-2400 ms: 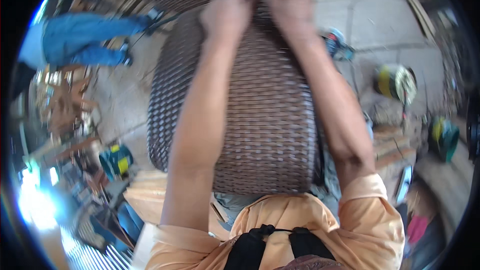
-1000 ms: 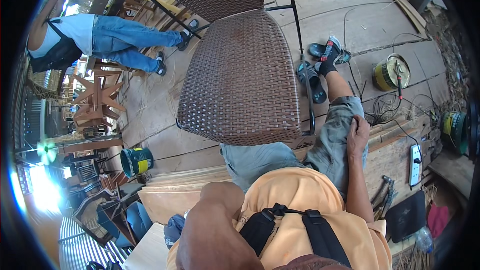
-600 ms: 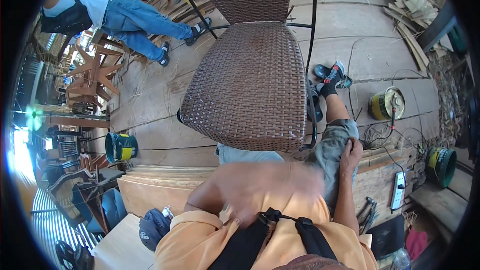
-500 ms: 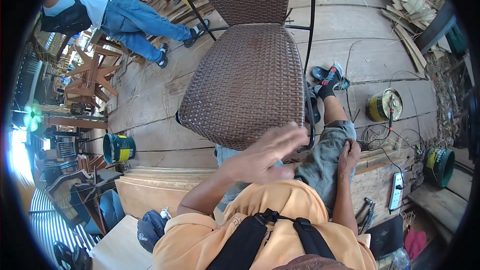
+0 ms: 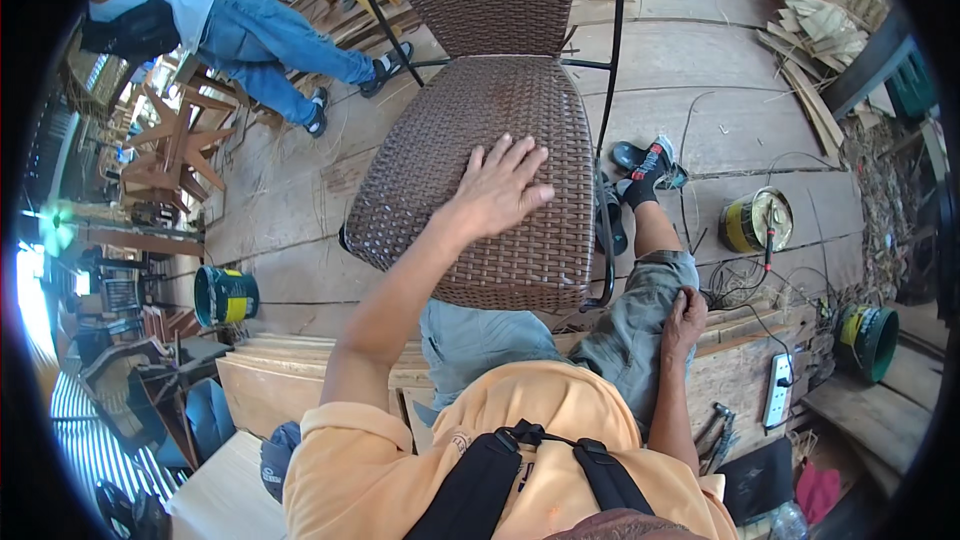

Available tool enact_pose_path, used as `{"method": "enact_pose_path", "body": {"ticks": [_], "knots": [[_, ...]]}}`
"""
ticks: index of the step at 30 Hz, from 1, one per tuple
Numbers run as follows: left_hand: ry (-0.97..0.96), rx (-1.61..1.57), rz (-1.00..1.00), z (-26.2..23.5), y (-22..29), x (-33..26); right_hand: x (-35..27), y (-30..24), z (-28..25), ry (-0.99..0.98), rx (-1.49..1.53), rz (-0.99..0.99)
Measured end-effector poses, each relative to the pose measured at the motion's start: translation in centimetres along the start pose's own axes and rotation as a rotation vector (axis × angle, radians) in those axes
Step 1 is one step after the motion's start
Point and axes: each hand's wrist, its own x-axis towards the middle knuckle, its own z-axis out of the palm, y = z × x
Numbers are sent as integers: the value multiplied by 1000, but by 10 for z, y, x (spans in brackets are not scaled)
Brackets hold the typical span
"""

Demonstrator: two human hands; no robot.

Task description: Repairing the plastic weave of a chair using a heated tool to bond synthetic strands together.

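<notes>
A brown woven wicker chair [image 5: 430, 180] on a black metal frame stands in front of me, its seat toward my lap and its backrest at the top of the view. My left hand [image 5: 497, 190] lies flat on the seat weave with its fingers spread, holding nothing. On the thigh of my grey-green shorts rests my right hand [image 5: 684, 322], its fingers curled. Whatever they may hold is hidden.
A co-worker in blue jeans [image 5: 270, 35] stands at the far left. A dark green bucket [image 5: 225, 295] sits on the left, a yellow-and-black can [image 5: 756, 221] and another bucket [image 5: 868, 340] on the right. Cables and a white power strip [image 5: 778, 390] lie beside stacked boards.
My left hand has come down from above the near edge of the seat and moved farther out onto the weave. My right hand stays on my thigh.
</notes>
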Motion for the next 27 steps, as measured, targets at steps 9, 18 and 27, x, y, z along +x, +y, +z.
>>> {"method": "enact_pose_path", "body": {"ticks": [9,18,27], "knots": [[95,-32,-48,11,-13,19,-1,-8,2,16,7,-37],[60,-49,-66,3,-9,22,5,-4,6,-3,-59,-50],[96,17,-31,14,-7,18,-1,10,7,69,-137,-73]]}}
